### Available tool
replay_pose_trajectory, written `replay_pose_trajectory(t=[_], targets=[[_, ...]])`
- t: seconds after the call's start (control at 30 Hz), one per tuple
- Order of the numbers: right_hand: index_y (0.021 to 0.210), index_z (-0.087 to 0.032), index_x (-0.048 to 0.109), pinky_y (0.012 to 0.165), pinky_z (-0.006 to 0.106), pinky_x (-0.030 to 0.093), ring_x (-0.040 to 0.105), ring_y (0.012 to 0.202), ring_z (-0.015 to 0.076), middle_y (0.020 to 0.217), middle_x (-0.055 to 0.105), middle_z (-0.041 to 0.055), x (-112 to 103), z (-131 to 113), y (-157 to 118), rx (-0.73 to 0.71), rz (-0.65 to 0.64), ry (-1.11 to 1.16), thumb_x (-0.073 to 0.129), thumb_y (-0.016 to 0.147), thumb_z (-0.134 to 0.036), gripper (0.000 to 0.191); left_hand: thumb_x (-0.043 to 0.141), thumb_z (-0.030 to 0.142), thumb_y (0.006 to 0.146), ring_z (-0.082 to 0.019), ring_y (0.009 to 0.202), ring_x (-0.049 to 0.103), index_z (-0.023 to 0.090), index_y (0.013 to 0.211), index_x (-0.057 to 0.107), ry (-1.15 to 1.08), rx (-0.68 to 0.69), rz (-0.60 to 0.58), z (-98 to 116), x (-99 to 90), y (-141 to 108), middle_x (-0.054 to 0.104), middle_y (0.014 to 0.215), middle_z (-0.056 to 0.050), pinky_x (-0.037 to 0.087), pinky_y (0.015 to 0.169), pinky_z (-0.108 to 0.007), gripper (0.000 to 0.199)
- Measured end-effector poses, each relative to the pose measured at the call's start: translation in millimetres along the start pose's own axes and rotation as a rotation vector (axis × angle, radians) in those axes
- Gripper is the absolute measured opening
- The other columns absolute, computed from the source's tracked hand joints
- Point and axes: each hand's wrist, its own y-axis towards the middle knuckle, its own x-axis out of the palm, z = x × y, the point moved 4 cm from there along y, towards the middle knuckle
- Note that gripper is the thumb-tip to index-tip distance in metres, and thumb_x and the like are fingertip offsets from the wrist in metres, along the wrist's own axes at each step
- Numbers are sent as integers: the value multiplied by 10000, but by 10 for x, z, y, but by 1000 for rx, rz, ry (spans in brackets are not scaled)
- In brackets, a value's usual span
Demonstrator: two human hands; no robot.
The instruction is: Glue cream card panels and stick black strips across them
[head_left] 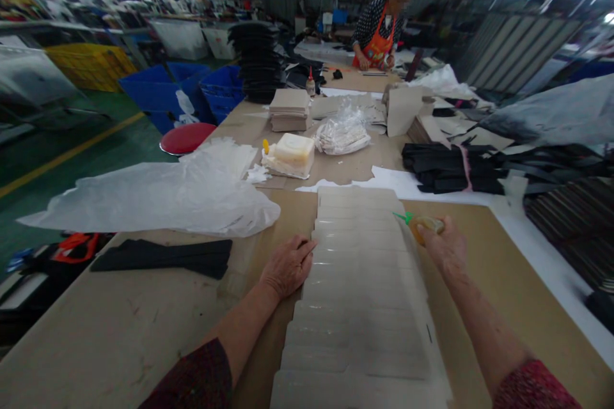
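In front of me a long row of overlapping pale grey sheets (355,294) runs away from me, with thin wet-looking shiny lines along several edges. My left hand (288,265) rests at the left edge of the row, fingers loosely bent and the fingertips touching the sheets. Held in my right hand (444,246) is a squeeze glue bottle (426,228), tilted on its side with amber contents. Its green nozzle (403,216) points left, over the right edge of the far sheets. Part of the bottle is hidden by my fingers.
Left lie black strips (163,257) and a translucent plastic bag (158,198). Beyond are a yellowish block (293,150), a bagged bundle (343,131) and stacked boards (289,108). Bundled black strips (446,166) lie right. A person in an orange apron (378,41) works across the table.
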Motion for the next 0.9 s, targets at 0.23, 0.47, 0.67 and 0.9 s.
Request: replay_pose_trajectory(t=[0.23, 0.47, 0.67, 0.9], targets=[[1070, -187, 632, 630, 326, 409, 617, 762, 248, 880, 693, 101, -1, -97, 41, -73, -27, -126, 606, 775, -440, 389, 449, 225, 948, -214, 1036, 581, 263, 1308, 567, 10, -2, 5, -8, 14, -2, 579, 1168, -69, 494, 974, -389, 381], [1059, -184, 630, 616, 329, 380, 619, 773, 265, 868, 692, 113, -43, -54, 61, -35, -60, -198, 597, 800, -489, 402, 447, 221, 949, -215, 1016, 582, 245, 1299, 572, 13, -1, 4, -10, 14, -8, 586, 1154, -74, 501, 961, -393, 373], [1029, -191, 613, 607, 318, 378, 596, 733, 239, 827, 670, 76, -43, 7, 121, -47, -86, -192, 627, 783, -474, 376, 454, 213, 942, -210, 1027, 580, 249, 1310, 563, 7, 1, -4, -4, 13, -1, 584, 1152, -68, 498, 978, -385, 386], [984, -219, 583, 602, 329, 378, 580, 720, 239, 811, 654, 63, -70, 69, 157, -40, -92, -174, 628, 789, -455, 309, 450, 231, 945, -212, 1040, 582, 249, 1307, 564, 7, -1, -6, -15, 26, -1, 582, 1167, -67, 496, 983, -389, 380]])
